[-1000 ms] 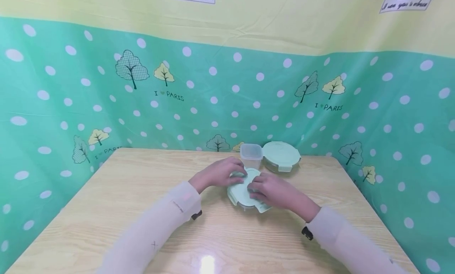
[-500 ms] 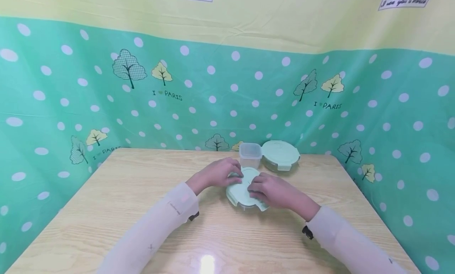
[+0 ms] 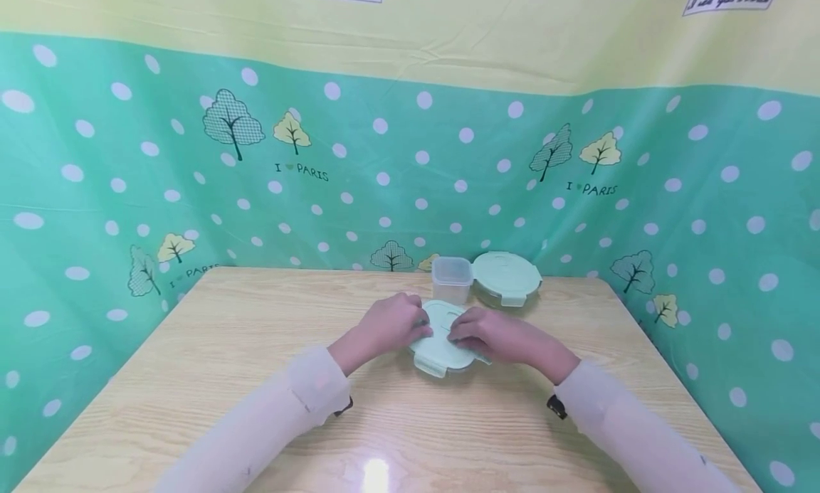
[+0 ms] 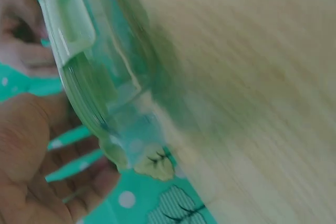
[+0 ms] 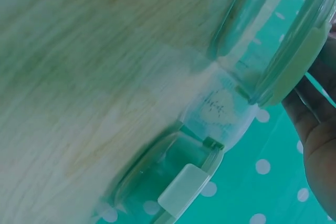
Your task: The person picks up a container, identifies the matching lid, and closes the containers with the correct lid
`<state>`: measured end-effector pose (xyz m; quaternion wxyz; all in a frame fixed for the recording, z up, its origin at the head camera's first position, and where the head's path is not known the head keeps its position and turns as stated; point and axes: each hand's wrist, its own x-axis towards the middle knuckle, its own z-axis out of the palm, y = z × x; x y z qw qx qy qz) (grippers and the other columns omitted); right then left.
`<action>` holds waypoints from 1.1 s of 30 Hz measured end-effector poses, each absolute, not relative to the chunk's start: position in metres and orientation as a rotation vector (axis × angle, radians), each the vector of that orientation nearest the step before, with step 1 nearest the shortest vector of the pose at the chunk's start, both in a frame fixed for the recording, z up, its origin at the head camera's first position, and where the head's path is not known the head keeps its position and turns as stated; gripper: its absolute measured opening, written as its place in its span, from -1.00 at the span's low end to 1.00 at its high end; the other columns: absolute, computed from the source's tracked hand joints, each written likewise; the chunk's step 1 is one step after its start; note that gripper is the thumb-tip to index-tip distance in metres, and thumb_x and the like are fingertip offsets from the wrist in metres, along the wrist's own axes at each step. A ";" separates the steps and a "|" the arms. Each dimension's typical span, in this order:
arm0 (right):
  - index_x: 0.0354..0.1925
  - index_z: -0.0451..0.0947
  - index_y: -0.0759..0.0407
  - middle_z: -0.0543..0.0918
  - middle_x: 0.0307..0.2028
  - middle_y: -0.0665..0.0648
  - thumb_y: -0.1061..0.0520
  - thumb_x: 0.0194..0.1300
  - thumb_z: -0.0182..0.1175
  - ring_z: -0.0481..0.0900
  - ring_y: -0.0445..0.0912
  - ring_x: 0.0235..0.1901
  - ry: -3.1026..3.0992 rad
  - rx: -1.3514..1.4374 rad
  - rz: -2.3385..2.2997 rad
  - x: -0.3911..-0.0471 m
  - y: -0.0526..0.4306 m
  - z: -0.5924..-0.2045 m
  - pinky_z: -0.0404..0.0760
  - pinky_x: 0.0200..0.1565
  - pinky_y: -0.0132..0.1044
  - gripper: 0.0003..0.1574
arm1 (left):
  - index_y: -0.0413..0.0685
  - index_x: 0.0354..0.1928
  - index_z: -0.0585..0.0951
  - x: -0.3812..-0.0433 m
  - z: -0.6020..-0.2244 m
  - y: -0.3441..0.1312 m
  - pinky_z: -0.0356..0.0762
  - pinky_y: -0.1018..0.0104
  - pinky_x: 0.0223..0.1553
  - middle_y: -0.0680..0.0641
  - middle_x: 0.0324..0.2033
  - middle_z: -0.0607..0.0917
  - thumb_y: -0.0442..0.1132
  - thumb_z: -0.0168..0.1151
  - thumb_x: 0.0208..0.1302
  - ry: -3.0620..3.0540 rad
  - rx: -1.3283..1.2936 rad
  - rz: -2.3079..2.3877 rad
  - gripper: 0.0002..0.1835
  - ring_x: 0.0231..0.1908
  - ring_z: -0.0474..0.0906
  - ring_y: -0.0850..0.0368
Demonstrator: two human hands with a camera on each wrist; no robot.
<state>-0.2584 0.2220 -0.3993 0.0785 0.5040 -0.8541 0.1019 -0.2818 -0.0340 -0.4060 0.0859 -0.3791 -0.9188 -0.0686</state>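
Observation:
A round clear food container with a pale green clip lid (image 3: 440,347) sits on the table, centre right in the head view. My left hand (image 3: 392,327) holds its left side, with curled fingers at the lid's rim. On the right, my right hand (image 3: 509,338) grips the lid's edge with bent fingers. In the left wrist view a green clip flap (image 4: 73,22) lies against the container's clear side, and my left fingers reach beside another flap (image 4: 113,153). The right wrist view has my right fingertips at a clip flap (image 5: 299,69). The container's contents cannot be made out.
Behind stands a small square translucent tub (image 3: 451,279). Beside it, to the right, is a larger round container with a green lid (image 3: 506,274). The wooden table (image 3: 256,322) ends at a green and yellow polka-dot cloth (image 3: 359,173).
The round container has turned, its front flaps swinging to the right. My left hand has shifted slightly left along the rim, while the right hand has moved little. The things behind stay put.

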 end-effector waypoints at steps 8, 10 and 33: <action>0.02 0.74 0.16 0.74 0.03 0.11 0.28 0.33 0.36 0.67 0.01 0.10 -2.575 1.552 0.317 -0.261 0.222 -0.394 0.68 0.16 -0.18 -0.71 | 0.11 -0.16 0.83 -0.255 -0.403 -0.028 0.58 0.33 -0.57 0.05 -0.40 0.62 0.11 0.33 0.37 -2.762 -0.913 -0.097 -0.71 -0.44 0.50 0.15; 0.02 0.74 0.16 0.74 0.03 0.12 0.30 0.33 0.36 0.67 0.02 0.09 -2.570 1.553 0.343 -0.260 0.222 -0.393 0.68 0.16 -0.17 -0.71 | 0.12 -0.15 0.83 -0.253 -0.403 -0.029 0.59 0.32 -0.56 0.05 -0.39 0.62 0.11 0.32 0.37 -2.766 -0.898 -0.097 -0.71 -0.43 0.50 0.15; -0.08 0.78 0.14 0.76 -0.09 0.07 0.29 0.26 0.41 0.70 -0.04 -0.04 -2.571 1.490 0.437 -0.255 0.240 -0.398 0.73 0.03 -0.23 -0.75 | 0.08 -0.08 0.81 -0.288 -0.412 -0.072 0.63 0.32 0.09 0.11 -0.13 0.77 -0.02 0.35 0.39 -2.576 -1.549 -0.407 -0.78 -0.04 0.64 0.22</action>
